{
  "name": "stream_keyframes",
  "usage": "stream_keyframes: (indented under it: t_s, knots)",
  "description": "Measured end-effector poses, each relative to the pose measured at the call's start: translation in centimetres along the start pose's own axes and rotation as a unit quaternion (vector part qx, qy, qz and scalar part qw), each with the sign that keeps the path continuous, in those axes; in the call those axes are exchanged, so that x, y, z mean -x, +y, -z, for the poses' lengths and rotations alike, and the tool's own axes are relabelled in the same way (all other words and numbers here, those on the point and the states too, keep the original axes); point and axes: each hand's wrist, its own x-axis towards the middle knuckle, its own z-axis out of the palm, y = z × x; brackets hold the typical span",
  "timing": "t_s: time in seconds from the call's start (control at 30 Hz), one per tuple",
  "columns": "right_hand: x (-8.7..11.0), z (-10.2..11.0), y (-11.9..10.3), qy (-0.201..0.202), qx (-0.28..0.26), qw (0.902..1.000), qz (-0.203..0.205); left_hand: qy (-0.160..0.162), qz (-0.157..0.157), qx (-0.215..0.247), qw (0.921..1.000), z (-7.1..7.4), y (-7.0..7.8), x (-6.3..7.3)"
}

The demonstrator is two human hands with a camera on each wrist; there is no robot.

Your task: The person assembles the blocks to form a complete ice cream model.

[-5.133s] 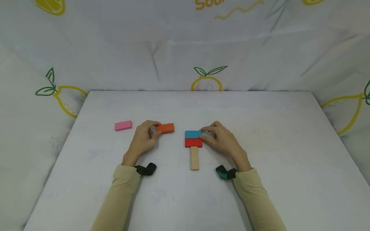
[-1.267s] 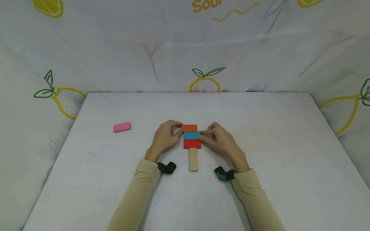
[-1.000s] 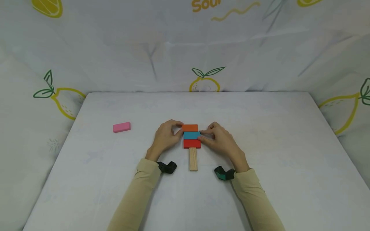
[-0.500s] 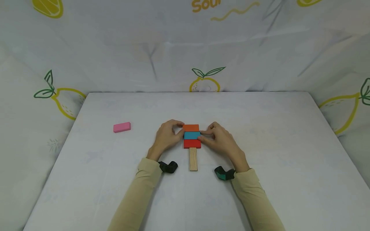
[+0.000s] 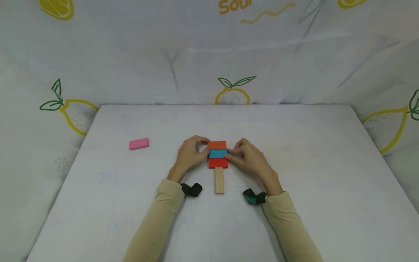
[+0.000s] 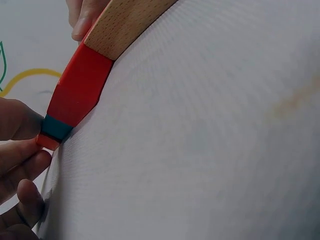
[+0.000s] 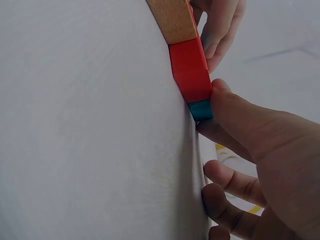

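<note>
In the head view, a plain wooden block point(image 5: 219, 180) lies lengthwise on the table. Crosswise at its far end is a red block point(image 5: 218, 163), followed by a blue block point(image 5: 218, 154) and then an orange block point(image 5: 217, 145), long sides together. My left hand point(image 5: 189, 155) pinches the left end of the orange block between thumb and index finger. On the other side, my right hand point(image 5: 251, 156) holds the right end of the blue block point(image 7: 200, 110), its thumb at the near corner beside the red block. The remaining fingers of both hands are loosely bent.
A pink block point(image 5: 139, 144) lies alone to the left, slightly askew. The white table point(image 5: 304, 163) ends at a fabric backdrop point(image 5: 147, 65) printed with lemons. Each wrist carries a small black camera point(image 5: 192, 190) just above the table.
My left hand has brought the orange block from the left to the far side of the blue one, then slid it slightly further right. My right hand has stayed at the blue block.
</note>
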Motion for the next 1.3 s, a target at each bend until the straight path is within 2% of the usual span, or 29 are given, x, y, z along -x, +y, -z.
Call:
stream_keyframes:
  t_s: [1.0, 1.3]
  knots:
    - [0.11, 0.09, -0.19, -0.007, 0.022, 0.9996, 0.013, -0.008, 0.006, -0.003, 0.9999, 0.09, 0.16, 0.02]
    - [0.26, 0.13, 0.03, 0.010, 0.007, 0.9997, 0.020, -0.003, 0.001, 0.002, 1.0000, 0.05, -0.01, -0.08]
